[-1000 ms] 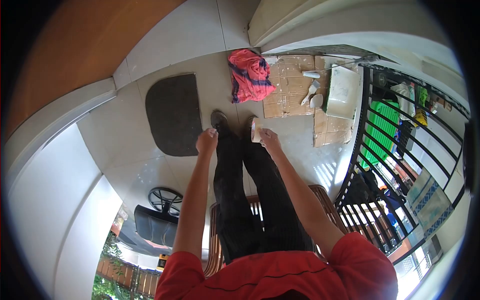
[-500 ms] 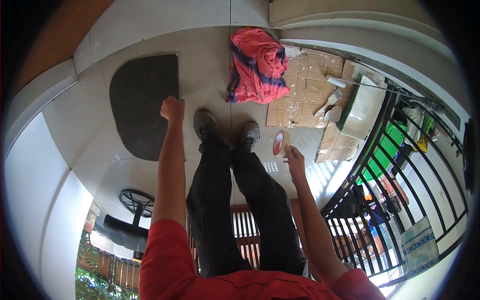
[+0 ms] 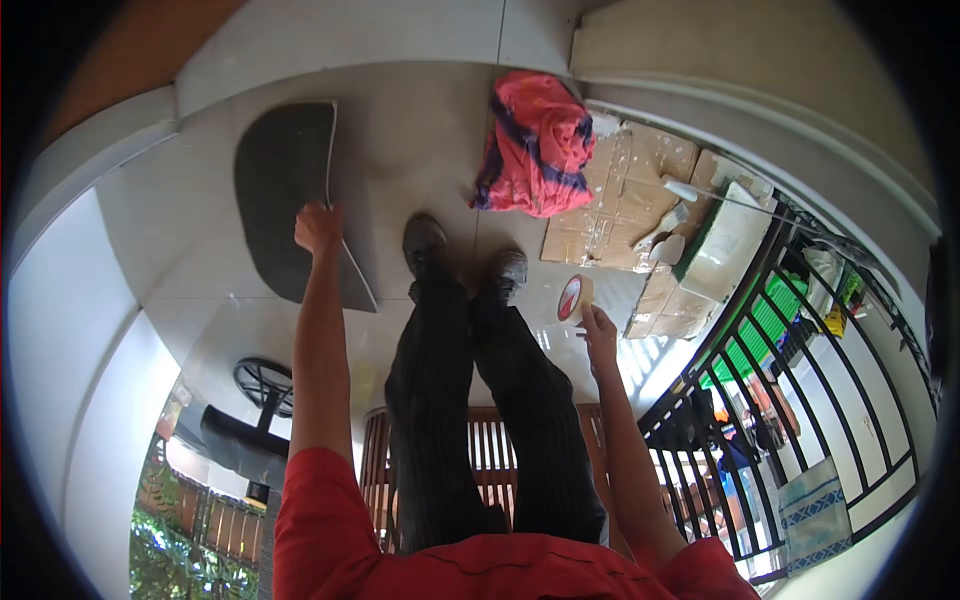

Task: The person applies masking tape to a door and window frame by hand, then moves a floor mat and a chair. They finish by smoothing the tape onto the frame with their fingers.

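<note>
My left hand (image 3: 318, 229) is closed on the straight edge of a dark grey, half-round floor mat (image 3: 285, 170). The mat's gripped edge is raised and bent, and a pale rim shows along it. In my right hand (image 3: 599, 335) is a roll of masking tape (image 3: 575, 298) with a red and white label inside its core, held by its lower right side above the tiled floor. My two dark shoes stand between the hands.
A pink and purple cloth (image 3: 540, 145) lies bunched on the floor. Beside it, flattened cardboard (image 3: 610, 190) carries a paint brush (image 3: 660, 222) and a white paint tray (image 3: 725, 240). A black railing (image 3: 740, 450) runs along the right; a round-based stand (image 3: 265, 400) is at lower left.
My left hand has lifted the mat's straight edge, which lay flat before and now bends upward. The tape roll stays in my right hand; the whole view has shifted slightly.
</note>
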A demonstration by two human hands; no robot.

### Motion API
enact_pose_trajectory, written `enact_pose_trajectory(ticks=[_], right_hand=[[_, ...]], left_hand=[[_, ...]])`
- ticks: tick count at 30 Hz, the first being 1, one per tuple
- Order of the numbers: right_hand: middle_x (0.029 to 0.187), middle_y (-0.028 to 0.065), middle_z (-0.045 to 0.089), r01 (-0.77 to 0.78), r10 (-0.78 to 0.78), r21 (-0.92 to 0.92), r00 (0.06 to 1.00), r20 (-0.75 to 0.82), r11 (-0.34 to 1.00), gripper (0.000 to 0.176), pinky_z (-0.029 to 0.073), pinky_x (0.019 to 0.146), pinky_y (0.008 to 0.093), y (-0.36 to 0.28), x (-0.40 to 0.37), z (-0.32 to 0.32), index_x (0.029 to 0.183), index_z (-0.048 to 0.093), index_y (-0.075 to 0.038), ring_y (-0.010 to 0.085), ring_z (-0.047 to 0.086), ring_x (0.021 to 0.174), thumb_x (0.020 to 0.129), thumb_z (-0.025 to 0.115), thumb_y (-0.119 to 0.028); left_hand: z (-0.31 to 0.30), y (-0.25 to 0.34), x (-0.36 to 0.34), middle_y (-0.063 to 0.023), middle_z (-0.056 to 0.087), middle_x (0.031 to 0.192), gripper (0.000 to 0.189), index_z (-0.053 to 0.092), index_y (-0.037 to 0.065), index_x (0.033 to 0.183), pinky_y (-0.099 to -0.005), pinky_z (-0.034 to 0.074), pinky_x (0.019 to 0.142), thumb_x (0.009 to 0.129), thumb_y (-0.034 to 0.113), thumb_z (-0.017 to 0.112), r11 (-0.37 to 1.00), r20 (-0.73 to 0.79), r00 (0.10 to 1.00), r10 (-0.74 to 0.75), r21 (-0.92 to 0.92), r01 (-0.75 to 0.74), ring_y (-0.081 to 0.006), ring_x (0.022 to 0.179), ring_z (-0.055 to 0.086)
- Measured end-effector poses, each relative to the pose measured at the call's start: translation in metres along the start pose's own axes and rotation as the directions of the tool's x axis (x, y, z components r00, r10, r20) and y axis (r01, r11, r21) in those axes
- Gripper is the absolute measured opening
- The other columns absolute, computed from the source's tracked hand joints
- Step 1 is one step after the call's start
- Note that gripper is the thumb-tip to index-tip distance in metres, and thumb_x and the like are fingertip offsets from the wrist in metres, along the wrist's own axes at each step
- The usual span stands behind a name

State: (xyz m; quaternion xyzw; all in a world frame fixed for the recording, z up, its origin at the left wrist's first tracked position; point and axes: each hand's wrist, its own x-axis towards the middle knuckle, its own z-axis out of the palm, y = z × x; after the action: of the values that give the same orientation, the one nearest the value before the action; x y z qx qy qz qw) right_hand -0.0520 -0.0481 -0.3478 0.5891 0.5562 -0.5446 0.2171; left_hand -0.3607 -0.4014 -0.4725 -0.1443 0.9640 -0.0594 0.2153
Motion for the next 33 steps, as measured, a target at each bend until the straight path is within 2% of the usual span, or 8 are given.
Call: enact_pose_trajectory(ticks=[7, 9, 15, 17, 19, 23, 28, 33], right_hand=[[0.071, -0.0007, 0.056, 0.108, -0.103, -0.122, 0.994, 0.046, 0.987, 0.038, 0.041, 0.055, 0.0212, -0.033, -0.071, -0.008, 0.098, 0.062, -0.001, 0.0069, 0.049, 0.063, 0.085, 0.055, -0.037], [0.068, 0.0001, 0.056, 0.194, -0.189, -0.231, 0.981, 0.046, 0.953, 0.039, 0.040, 0.053, 0.0217, -0.046, -0.092, -0.017, 0.097, 0.062, -0.001, 0.0070, 0.049, 0.058, 0.085, 0.056, -0.037], [0.063, 0.0020, 0.056, 0.364, -0.384, -0.220, 0.921, -0.056, 0.905, 0.039, 0.039, 0.048, 0.0230, -0.096, -0.166, -0.051, 0.097, 0.062, 0.001, 0.0074, 0.048, 0.053, 0.084, 0.057, -0.036], [0.063, 0.0021, 0.057, 0.394, -0.411, -0.179, 0.909, -0.067, 0.902, 0.038, 0.038, 0.047, 0.0230, -0.103, -0.180, -0.064, 0.096, 0.062, 0.000, 0.0075, 0.049, 0.053, 0.084, 0.057, -0.036], [0.065, 0.0105, 0.061, 0.378, -0.392, -0.120, 0.911, -0.130, 0.918, 0.042, 0.044, 0.054, 0.0312, -0.099, -0.190, -0.071, 0.092, 0.064, 0.000, 0.0164, 0.056, 0.057, 0.081, 0.058, -0.040], [0.066, 0.0010, 0.057, 0.324, -0.337, -0.095, 0.921, -0.196, 0.941, 0.040, 0.039, 0.048, 0.0225, -0.097, -0.216, -0.084, 0.093, 0.063, -0.001, 0.0076, 0.051, 0.056, 0.084, 0.056, -0.039], [0.067, 0.0009, 0.058, 0.299, -0.301, -0.045, 0.930, -0.212, 0.953, 0.040, 0.040, 0.049, 0.0222, -0.069, -0.217, -0.085, 0.093, 0.063, -0.002, 0.0076, 0.051, 0.057, 0.084, 0.055, -0.040], [0.068, 0.0005, 0.058, 0.262, -0.262, -0.024, 0.948, -0.180, 0.965, 0.041, 0.040, 0.050, 0.0215, -0.051, -0.223, -0.071, 0.095, 0.063, -0.002, 0.0071, 0.051, 0.058, 0.084, 0.055, -0.041]], left_hand=[[-0.145, -0.075, -0.066, -0.0143, 0.064, 0.072, 0.036, 0.067, 0.009, 0.072, -0.0434, 0.049, 0.060, 0.065, 0.044, 0.064, 0.984, -0.091, 0.995, -0.043, -0.177, 0.027, -0.0328, 0.069, 0.062], [-0.198, -0.082, -0.086, -0.0134, 0.064, 0.073, 0.034, 0.067, 0.009, 0.072, -0.0427, 0.049, 0.061, 0.066, 0.042, 0.065, 0.977, -0.116, 0.993, -0.025, -0.215, -0.001, -0.0320, 0.070, 0.062], [-0.316, -0.072, -0.115, -0.0121, 0.063, 0.073, 0.025, 0.066, 0.009, 0.071, -0.0423, 0.049, 0.062, 0.065, 0.033, 0.063, 0.951, -0.218, 0.973, 0.080, -0.275, -0.140, -0.0311, 0.070, 0.062], [-0.339, -0.070, -0.118, -0.0117, 0.063, 0.072, 0.023, 0.065, 0.008, 0.070, -0.0422, 0.049, 0.062, 0.065, 0.031, 0.061, 0.944, -0.260, 0.958, 0.119, -0.270, -0.191, -0.0313, 0.069, 0.061], [-0.357, -0.067, -0.120, -0.0111, 0.063, 0.074, 0.025, 0.065, 0.008, 0.070, -0.0421, 0.049, 0.061, 0.066, 0.032, 0.060, 0.944, -0.277, 0.946, 0.168, -0.229, -0.235, -0.0310, 0.070, 0.061], [-0.374, -0.072, -0.118, -0.0106, 0.063, 0.077, 0.025, 0.065, 0.009, 0.073, -0.0426, 0.048, 0.061, 0.067, 0.033, 0.060, 0.934, -0.303, 0.929, 0.214, -0.216, -0.286, -0.0305, 0.071, 0.061], [-0.383, -0.097, -0.099, -0.0089, 0.062, 0.081, 0.023, 0.064, 0.012, 0.078, -0.0409, 0.049, 0.061, 0.070, 0.032, 0.059, 0.914, -0.354, 0.875, 0.330, -0.112, -0.390, -0.0292, 0.073, 0.061], [-0.390, -0.147, -0.072, -0.0068, 0.061, 0.081, 0.018, 0.064, 0.013, 0.078, -0.0399, 0.050, 0.061, 0.072, 0.029, 0.058, 0.923, -0.389, 0.862, 0.325, -0.069, -0.378, -0.0275, 0.074, 0.061]])
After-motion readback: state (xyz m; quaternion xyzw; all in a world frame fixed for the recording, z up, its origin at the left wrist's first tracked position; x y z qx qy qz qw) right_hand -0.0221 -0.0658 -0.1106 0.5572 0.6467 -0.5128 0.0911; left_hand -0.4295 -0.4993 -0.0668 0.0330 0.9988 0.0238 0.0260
